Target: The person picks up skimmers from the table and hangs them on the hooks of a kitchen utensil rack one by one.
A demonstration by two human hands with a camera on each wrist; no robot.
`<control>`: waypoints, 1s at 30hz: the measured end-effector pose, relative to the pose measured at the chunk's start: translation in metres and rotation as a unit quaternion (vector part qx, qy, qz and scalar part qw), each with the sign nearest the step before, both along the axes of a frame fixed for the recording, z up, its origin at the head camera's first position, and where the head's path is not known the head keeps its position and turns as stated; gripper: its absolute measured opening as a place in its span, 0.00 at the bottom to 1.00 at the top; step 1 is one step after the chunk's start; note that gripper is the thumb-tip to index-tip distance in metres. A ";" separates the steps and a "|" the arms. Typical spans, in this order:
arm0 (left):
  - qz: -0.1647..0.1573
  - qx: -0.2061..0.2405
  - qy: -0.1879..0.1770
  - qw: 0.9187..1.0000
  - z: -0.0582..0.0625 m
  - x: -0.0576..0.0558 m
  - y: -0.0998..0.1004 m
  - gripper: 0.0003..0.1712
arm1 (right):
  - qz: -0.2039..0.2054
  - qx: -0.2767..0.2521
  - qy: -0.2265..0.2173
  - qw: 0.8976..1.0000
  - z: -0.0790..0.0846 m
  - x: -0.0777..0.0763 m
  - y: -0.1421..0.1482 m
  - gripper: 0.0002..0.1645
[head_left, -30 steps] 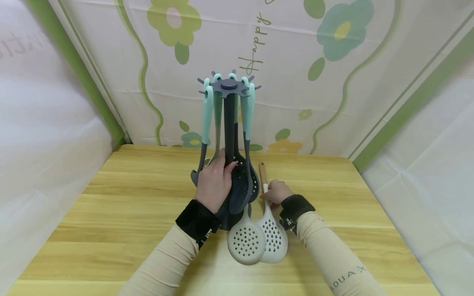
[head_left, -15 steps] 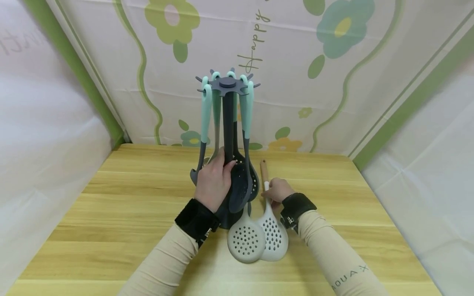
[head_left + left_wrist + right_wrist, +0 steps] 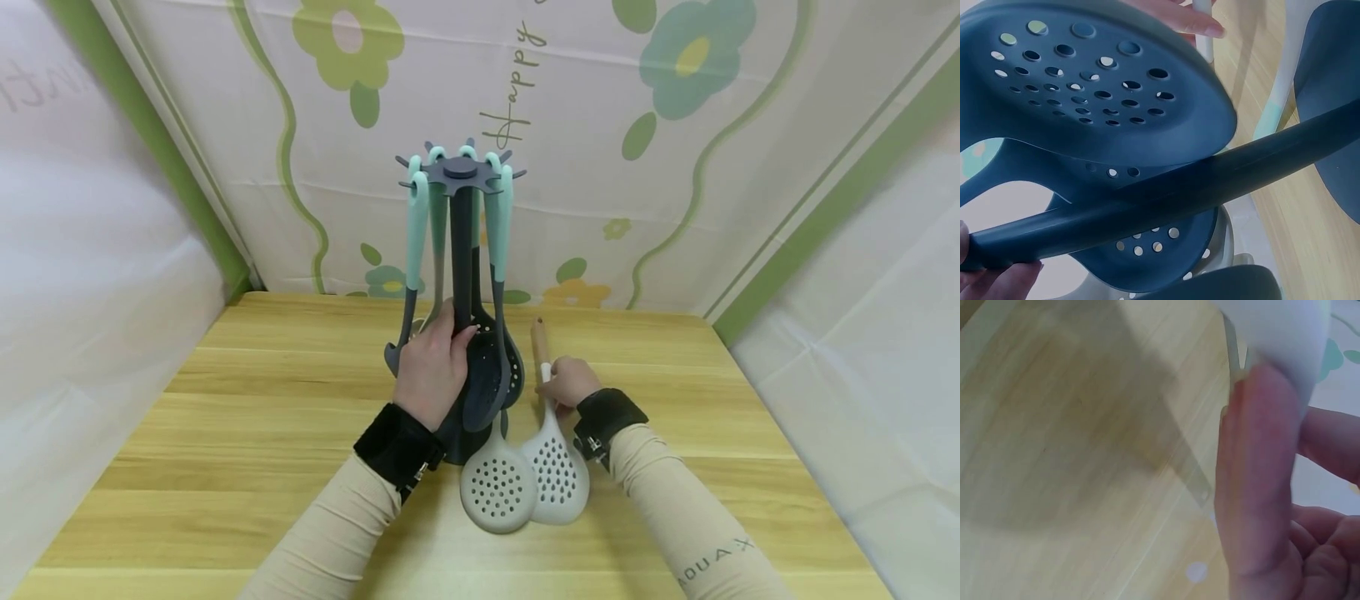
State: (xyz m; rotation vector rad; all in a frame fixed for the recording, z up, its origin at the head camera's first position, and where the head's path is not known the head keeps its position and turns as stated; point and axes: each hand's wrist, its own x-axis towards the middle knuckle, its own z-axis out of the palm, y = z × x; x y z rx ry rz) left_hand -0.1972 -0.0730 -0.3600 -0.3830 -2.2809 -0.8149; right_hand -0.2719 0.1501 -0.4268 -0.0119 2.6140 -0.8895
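My left hand (image 3: 433, 371) grips the dark pole (image 3: 461, 250) of a utensil stand, low down above its base. In the left wrist view its fingers curl round that pole (image 3: 1147, 209) at the lower left. To the right of the stand, my right hand (image 3: 567, 383) pinches a white skimmer (image 3: 557, 475) at its neck, just below the wooden handle (image 3: 540, 340). The skimmer's holed head points toward me. A round grey skimmer (image 3: 497, 487) overlaps the left side of that head; its upper end is hidden. The right wrist view shows bent fingers (image 3: 1263, 481) against white plastic.
Several mint-handled utensils (image 3: 418, 233) hang from the stand's hooked top (image 3: 460, 169). Dark perforated heads (image 3: 1085, 81) fill much of the left wrist view. The wooden tabletop (image 3: 262, 417) ends at a flowered curtain (image 3: 577, 150); white sheets hang on both sides.
My right hand has moved slightly away from me and to the right, with the white skimmer in it. The left hand keeps its grip on the pole.
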 end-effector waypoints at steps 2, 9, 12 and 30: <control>0.001 -0.001 -0.002 1.000 0.000 0.000 0.000 0.14 | 0.001 0.000 0.004 1.000 0.002 -0.001 0.002 0.11; 0.003 -0.003 0.004 1.000 0.000 -0.001 0.000 0.13 | -0.004 -0.006 0.014 1.000 0.009 -0.001 0.005 0.15; 0.003 -0.003 0.006 1.000 0.000 0.000 0.000 0.13 | -0.008 -0.010 0.021 1.000 0.010 -0.001 0.006 0.16; -0.001 0.005 0.012 1.000 0.000 0.000 0.001 0.13 | -0.016 -0.008 0.072 0.997 0.023 0.000 0.017 0.34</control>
